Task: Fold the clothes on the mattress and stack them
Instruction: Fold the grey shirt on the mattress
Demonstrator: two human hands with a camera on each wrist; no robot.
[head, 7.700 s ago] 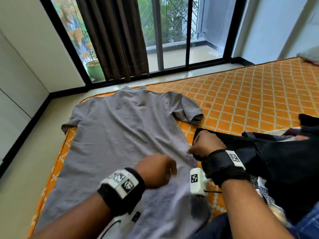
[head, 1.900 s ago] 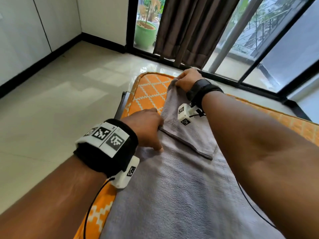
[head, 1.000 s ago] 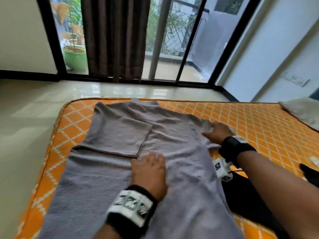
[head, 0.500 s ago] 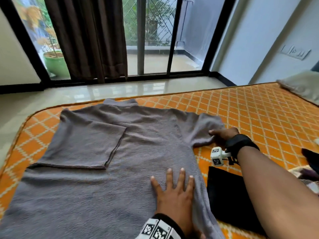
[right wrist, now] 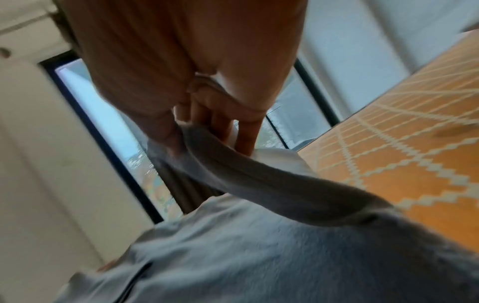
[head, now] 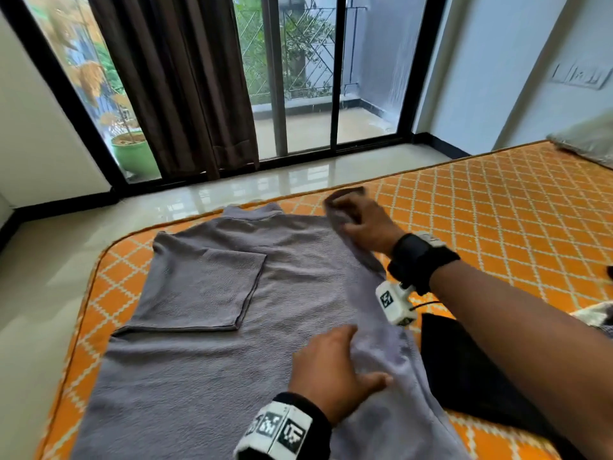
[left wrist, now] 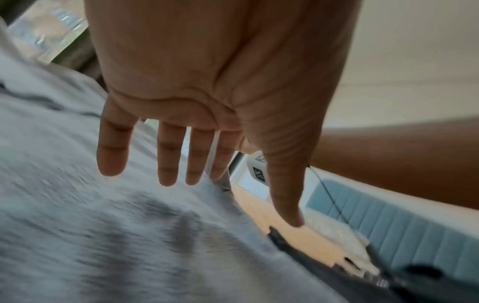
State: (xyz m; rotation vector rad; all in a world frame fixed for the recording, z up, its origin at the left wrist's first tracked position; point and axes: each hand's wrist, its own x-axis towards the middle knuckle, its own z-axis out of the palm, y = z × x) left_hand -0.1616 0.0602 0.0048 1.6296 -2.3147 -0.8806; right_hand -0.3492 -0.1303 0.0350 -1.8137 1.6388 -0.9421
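A grey T-shirt (head: 205, 346) lies spread on the orange patterned mattress (head: 497, 207), its left sleeve folded in over the chest. My right hand (head: 358, 220) pinches the right sleeve (right wrist: 233, 164) near the shoulder and holds it lifted off the mattress. My left hand (head: 331, 366) hovers just over the shirt's right side near the hem, fingers straight and spread (left wrist: 168, 164), holding nothing. A black garment (head: 464, 370) lies flat to the right of the shirt, partly hidden by my right forearm.
A tiled floor (head: 49, 277) borders the mattress on the left and far side. Glass sliding doors with a brown curtain (head: 185, 88) stand beyond. A pale pillow (head: 590, 141) sits at the far right. More clothes (head: 597, 317) lie at the right edge.
My right hand has taken hold of the right sleeve and lifted it up and inward. My left hand has lifted slightly off the shirt's lower right side.
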